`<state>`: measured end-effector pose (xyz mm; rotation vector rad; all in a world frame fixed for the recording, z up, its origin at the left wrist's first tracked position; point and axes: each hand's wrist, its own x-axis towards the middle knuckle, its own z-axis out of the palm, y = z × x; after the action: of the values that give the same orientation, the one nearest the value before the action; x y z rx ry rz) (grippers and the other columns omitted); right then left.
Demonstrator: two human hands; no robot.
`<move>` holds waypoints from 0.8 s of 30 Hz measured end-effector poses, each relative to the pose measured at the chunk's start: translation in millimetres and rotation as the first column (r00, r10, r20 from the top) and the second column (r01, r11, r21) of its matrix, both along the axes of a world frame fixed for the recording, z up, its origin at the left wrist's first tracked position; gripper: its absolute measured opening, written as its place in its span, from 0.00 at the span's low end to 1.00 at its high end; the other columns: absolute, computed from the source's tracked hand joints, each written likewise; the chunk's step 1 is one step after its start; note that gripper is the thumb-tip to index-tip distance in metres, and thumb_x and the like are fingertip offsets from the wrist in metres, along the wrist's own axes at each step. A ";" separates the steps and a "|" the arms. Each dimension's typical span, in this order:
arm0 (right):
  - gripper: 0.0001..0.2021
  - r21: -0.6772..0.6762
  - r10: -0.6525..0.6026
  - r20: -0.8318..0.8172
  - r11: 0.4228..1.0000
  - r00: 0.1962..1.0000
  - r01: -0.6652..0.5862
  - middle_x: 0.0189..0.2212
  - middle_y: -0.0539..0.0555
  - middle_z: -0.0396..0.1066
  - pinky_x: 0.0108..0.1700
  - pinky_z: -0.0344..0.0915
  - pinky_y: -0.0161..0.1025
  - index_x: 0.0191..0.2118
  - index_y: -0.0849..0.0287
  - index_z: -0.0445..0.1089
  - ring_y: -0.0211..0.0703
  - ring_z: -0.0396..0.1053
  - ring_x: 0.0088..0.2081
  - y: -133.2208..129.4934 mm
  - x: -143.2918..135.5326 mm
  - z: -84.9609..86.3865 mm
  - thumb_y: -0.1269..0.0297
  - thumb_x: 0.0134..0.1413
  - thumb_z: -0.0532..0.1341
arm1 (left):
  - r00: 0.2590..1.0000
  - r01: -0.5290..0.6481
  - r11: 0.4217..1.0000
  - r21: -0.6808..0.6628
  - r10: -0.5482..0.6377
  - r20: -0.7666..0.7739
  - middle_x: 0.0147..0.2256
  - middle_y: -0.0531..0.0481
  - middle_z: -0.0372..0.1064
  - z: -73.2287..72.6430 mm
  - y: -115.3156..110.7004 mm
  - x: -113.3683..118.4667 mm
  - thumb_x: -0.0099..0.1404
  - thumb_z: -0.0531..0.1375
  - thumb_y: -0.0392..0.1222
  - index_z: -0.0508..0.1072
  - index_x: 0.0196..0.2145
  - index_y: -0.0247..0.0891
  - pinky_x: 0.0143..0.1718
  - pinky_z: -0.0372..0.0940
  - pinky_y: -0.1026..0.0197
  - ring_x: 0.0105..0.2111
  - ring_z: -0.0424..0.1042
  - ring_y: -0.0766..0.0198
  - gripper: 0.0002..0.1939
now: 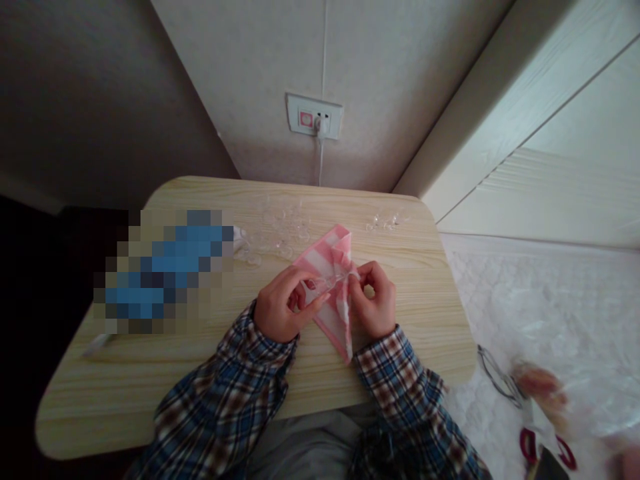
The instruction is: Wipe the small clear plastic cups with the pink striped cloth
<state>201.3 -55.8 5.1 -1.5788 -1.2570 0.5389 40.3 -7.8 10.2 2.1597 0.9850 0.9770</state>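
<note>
A pink and white striped cloth (327, 257), folded to a pointed shape, lies on the table between my hands. My left hand (285, 303) is closed, with thumb and fingers round a small clear plastic piece (324, 285) over the cloth. On the cloth's right edge, my right hand (375, 300) pinches a gathered fold; the plastic piece reaches toward these fingertips. Whether the right fingers also touch the plastic cannot be made out. Several similar clear plastic pieces (283, 230) lie scattered behind my left hand, and a few more (385, 221) at the back right.
The wood-grain table (415, 287) stands against a wall with a socket (315, 117) and a plugged-in white cable. A blurred-out blue object (185, 260) lies on its left. Right of the table, red-handled scissors (530, 443) and clear plastic wrapping (565, 320) rest on white quilted bedding.
</note>
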 end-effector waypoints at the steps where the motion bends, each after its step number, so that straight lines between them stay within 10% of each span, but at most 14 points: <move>1: 0.02 0.003 -0.002 0.003 1.000 1.000 0.002 0.20 0.45 0.57 0.26 0.55 0.31 0.28 0.59 0.61 0.32 0.56 0.22 0.0 0.2 0.2 0.68 0.49 0.54 | 1.000 0.004 1.000 0.000 -0.004 0.001 0.26 0.54 0.64 -0.2 0.2 -0.1 0.52 0.59 0.39 0.67 0.34 0.35 0.18 0.57 0.71 0.17 0.56 0.76 0.10; 24: 0.04 0.044 -0.008 -0.171 0.999 0.985 0.016 0.21 0.46 0.59 0.27 0.55 0.33 0.28 0.59 0.61 0.34 0.58 0.23 -2.1 1.0 -3.7 0.66 0.51 0.55 | 1.000 0.024 1.000 -0.014 -0.024 -0.005 0.28 0.52 0.65 -2.5 2.0 0.2 0.54 0.59 0.40 0.67 0.35 0.35 0.19 0.57 0.70 0.18 0.57 0.75 0.10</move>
<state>202.3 -57.9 1.4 -1.4692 -1.1222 0.6197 40.5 -5.7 7.7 2.1588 0.9640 0.9509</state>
